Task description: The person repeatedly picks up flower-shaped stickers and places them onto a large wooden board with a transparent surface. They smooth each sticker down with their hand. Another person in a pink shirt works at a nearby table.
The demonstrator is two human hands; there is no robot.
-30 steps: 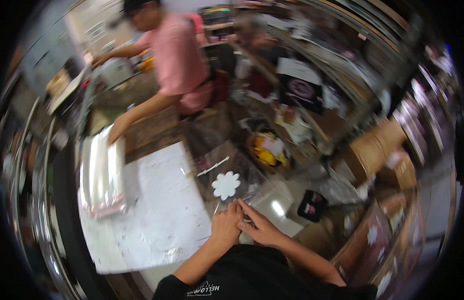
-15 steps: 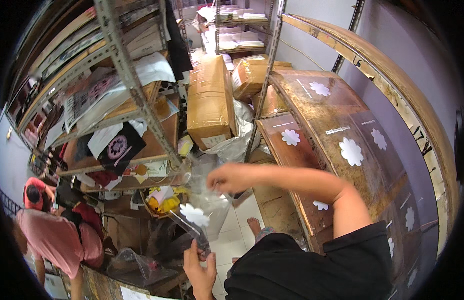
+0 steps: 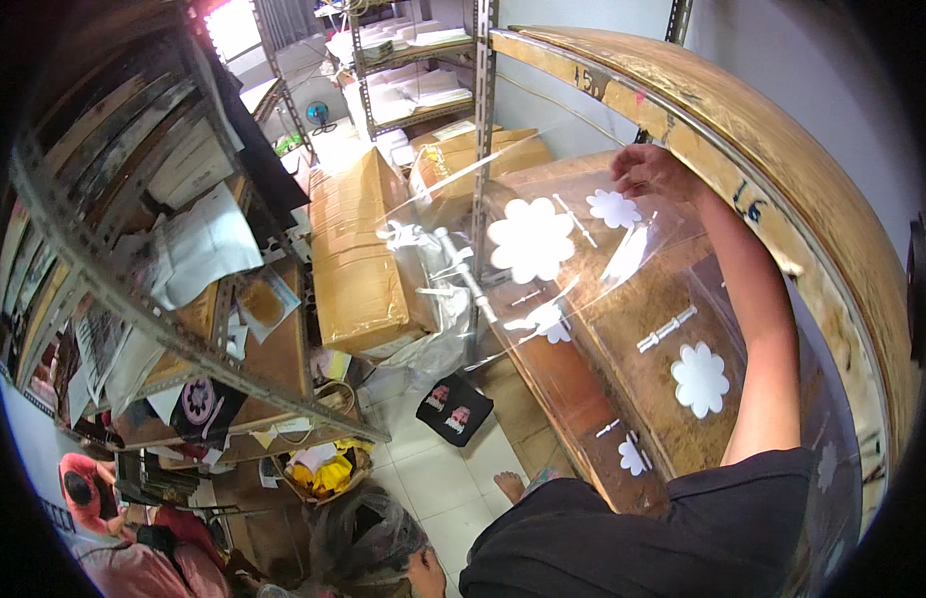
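My right hand [image 3: 654, 175] reaches out to the far right above the shelf, its fingers curled at the edge of a clear plastic sheet. That sheet [image 3: 583, 261] hangs tilted in the air. It bears a large white scalloped flower [image 3: 531, 239] and a white bar [image 3: 465, 274], and glare streaks it. Below lie similar clear sheets with a white flower [image 3: 700, 380] and a smaller flower [image 3: 634, 453] on brown boards [image 3: 622, 329]. Low in the picture, my left hand [image 3: 425, 574] is cut off by the edge, beside crumpled clear plastic [image 3: 368, 538]; its grip is not plain.
A metal-framed rack [image 3: 224, 359] with papers stands at left. Large cardboard boxes [image 3: 358, 259] sit ahead. A black printed piece [image 3: 454, 410] lies on the tiled floor near a box of yellow cloth [image 3: 328, 470]. Other people [image 3: 89, 498] are at lower left. A curved board [image 3: 752, 130] overhangs the right.
My right hand has swung from the middle to the far right, carrying the clear sheet up over the boards. My left hand has dropped lower. The view has shifted, uncovering the black piece.
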